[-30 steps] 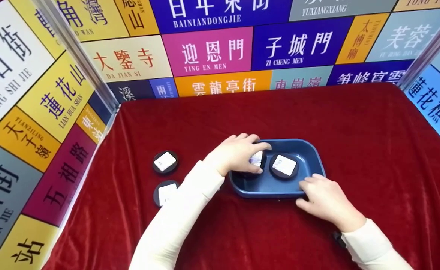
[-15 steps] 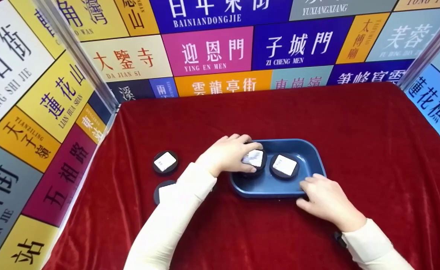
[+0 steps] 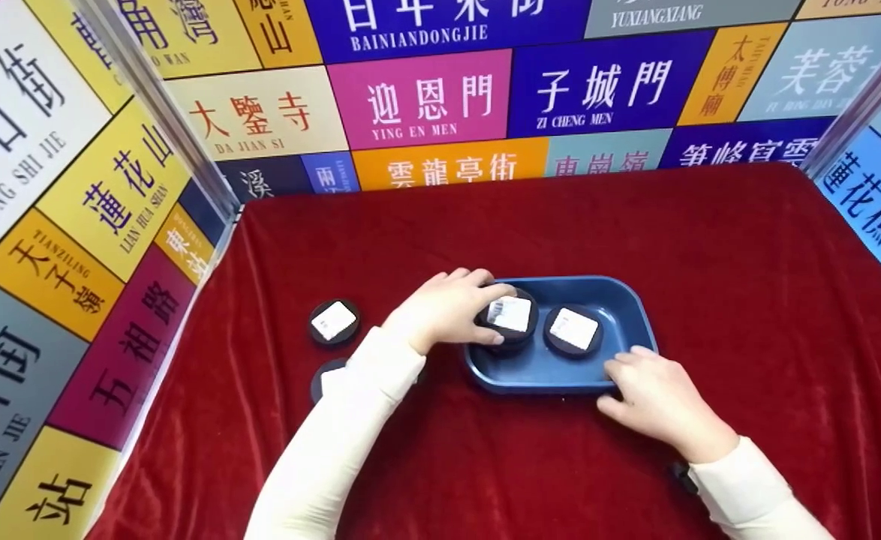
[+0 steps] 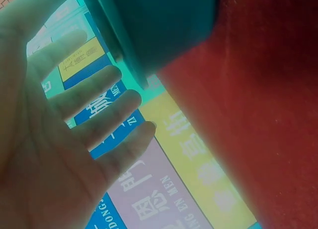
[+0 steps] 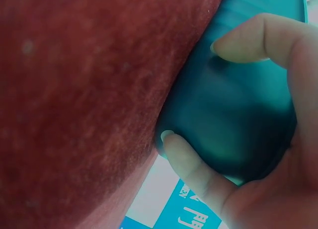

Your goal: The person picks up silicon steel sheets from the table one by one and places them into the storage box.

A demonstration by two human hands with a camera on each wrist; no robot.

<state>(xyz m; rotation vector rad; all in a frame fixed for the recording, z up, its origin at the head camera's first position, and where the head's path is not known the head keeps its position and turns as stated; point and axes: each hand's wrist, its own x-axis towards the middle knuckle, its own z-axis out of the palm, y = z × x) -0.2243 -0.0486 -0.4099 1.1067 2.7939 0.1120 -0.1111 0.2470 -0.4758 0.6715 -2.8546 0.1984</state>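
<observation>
The left hand (image 3: 446, 306) is over the left end of the blue tray (image 3: 553, 373), fingers quite straight and spread beside a white-topped black disc (image 3: 510, 315) inside it; whether they touch, I cannot tell. The right hand (image 3: 658, 394) grips the tray's near right corner. I judge the placing almost finished; next, the left hand should withdraw without disturbing the disc.

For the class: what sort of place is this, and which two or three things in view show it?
Probably a staged tabletop booth: a red velvety cloth covers the work surface, colourful panels printed with Chinese characters enclose it, and metallic posts stand at the corners.
</observation>
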